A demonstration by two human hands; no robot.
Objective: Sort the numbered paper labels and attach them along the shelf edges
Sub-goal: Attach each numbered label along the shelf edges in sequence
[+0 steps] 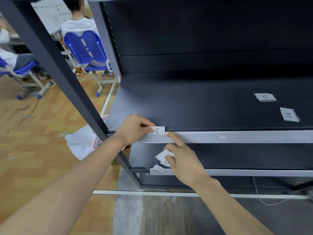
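Note:
My left hand (pixel 133 128) pinches a white paper label marked 05 (pixel 156 130) at the top of the grey front edge strip (pixel 237 136) of the dark shelf (pixel 194 102). My right hand (pixel 183 160) holds a small stack of labels (pixel 165 157) against its palm, while its index finger touches the strip just right of label 05. Two loose labels lie on the shelf at the right, one marked 11 (pixel 265 97) and one marked 10 (pixel 289 114). Another label, marked 12 (pixel 158 169), sits on the lower shelf's edge strip.
A dark upright post (pixel 55 65) runs diagonally at the left of the shelf. White crumpled paper and a pink basket (pixel 84 141) lie on the wooden floor. A person sits on a blue chair (pixel 89 46) behind. A thin white cable (pixel 259 197) hangs at lower right.

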